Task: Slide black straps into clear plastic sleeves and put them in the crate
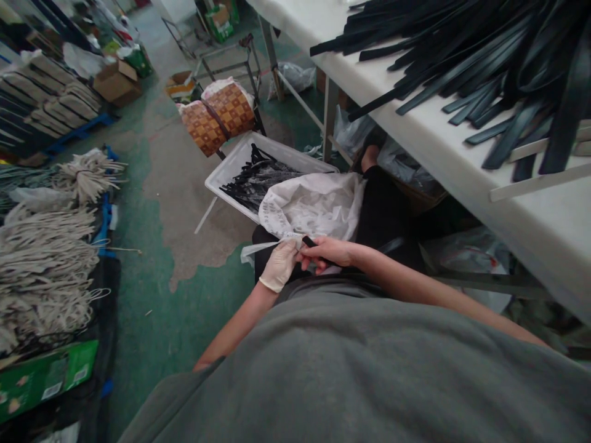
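Note:
My left hand [281,263], in a pale glove, is pinched on a whitish translucent strip [259,248] that sticks out to the left. Close against it, my bare right hand [331,250] is closed around a black strap [309,242], whose end points up and left. Both hands meet in front of my waist, and the fingertips partly hide where strip and strap come together. Just beyond them, an open white sack [273,212] rests at my lap with whitish translucent pieces [318,206] inside. Behind the sack, a white crate [295,159] holds many black strips [256,178].
A white table [305,21] runs along the right, heaped with black straps [443,55] overhanging its edge. Beyond the crate is a chair with a checkered cushion [219,117]. Bundles of beige cords [46,271] lie at left; a cardboard box [117,83] stands farther back.

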{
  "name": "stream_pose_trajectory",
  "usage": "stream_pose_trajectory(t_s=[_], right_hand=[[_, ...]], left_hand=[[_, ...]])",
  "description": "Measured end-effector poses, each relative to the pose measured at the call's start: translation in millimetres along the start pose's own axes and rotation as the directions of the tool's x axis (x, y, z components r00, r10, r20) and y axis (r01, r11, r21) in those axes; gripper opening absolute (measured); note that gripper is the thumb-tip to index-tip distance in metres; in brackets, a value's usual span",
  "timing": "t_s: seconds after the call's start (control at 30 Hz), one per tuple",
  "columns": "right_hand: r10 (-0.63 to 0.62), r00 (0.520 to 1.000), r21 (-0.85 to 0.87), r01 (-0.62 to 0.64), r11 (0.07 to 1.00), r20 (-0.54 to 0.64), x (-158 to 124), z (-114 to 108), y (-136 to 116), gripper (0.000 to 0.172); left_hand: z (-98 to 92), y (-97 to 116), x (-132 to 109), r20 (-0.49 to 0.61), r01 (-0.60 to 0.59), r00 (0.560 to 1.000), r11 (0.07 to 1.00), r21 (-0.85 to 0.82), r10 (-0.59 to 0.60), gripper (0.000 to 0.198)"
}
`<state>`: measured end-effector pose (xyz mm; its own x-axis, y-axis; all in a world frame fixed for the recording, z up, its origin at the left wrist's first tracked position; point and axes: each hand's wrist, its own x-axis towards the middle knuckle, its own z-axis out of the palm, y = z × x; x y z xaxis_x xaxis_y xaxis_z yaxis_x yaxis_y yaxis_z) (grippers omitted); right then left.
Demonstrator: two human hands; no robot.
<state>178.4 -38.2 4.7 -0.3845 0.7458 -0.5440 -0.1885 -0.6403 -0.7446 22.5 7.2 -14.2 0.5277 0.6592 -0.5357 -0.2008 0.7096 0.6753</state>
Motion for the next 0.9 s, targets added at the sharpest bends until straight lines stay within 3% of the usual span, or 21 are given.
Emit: stream_pose_trajectory(t_s=[0.13,0.2,0.3,0.37,0.5,0.63,0.73,0.9], right_hand=[[-0.050,0.998,-0.122,0.053,0.991,0.028,6,5,3,0.022],[-0.114,0.993,-0.324,0.106,0.940,-0.006,4,6,1,0.021],[-0.239,0.957,-0.746,0.036,0.665,-0.166,-10,5,-3,0.019],[-0.286,0.923,-0.872,-0.095,0.481,-0.258,-23,4,-7,0.025],[-0.330,0.880,-0.908,-0.218,0.358,-0.341,-44,6,-17,0.031],[-0.389,0.863,-0.936,-0.229,0.266,-0.322,-46,15,-28,0.033],[-0.375,0.884,-0.948,-0.191,0.253,-0.278,-40,23,-31,0.033],[-0.328,0.913,-0.949,-0.150,0.279,-0.241,-32,29,-29,0.033]], left_hand=[[6.7,2,5,-0.115,0.008,0.993,0.997,0.082,0.002,0.018],[7.8,4,6,-0.141,0.005,0.990,1.000,0.002,-0.004,0.019],[6.0,8,8,-0.210,-0.004,0.977,0.976,-0.216,-0.042,0.013],[0.4,13,9,-0.279,0.008,0.954,0.938,-0.346,-0.110,0.014],[-19.2,21,8,-0.366,-0.023,0.912,0.867,-0.499,-0.186,0.025],[-34.2,22,2,-0.319,-0.043,0.932,0.825,-0.563,-0.169,0.023],[-38.4,21,-7,-0.281,-0.036,0.946,0.812,-0.582,-0.159,0.021],[-42.9,21,-19,-0.372,-0.112,0.919,0.815,-0.568,-0.132,0.010]])
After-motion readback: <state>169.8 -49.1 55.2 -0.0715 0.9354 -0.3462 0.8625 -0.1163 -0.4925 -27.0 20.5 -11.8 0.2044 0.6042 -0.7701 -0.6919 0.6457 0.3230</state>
